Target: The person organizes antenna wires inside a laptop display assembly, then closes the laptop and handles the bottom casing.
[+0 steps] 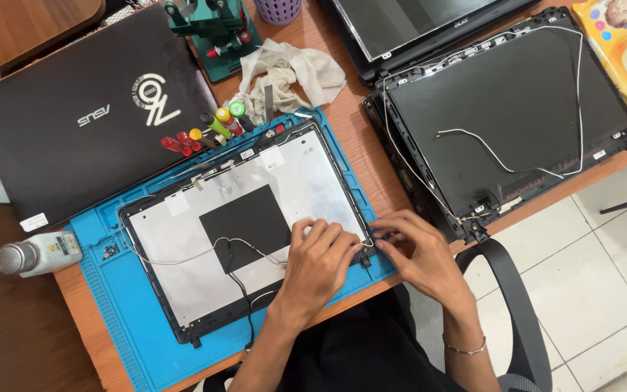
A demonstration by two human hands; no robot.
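Note:
A laptop lid shell [205, 218] lies inside-up on a blue work mat [110, 290], its silver lining bearing a black square patch [244, 225] and thin wires [205, 250]. My left hand [321, 265] rests on the shell's near right part, fingers curled down by the wires. At the shell's near right corner, on the hinge area [369, 247], my right hand [419, 250] pinches with its fingertips. Whether either hand grips a small part is hidden by the fingers.
A second black lid shell [517, 101] with white antenna wires lies at the right. A closed black laptop [74, 116] sits at the left, screwdrivers [212, 127] and a white cloth [292, 72] behind the mat. A small bottle [34, 254] lies at the left edge.

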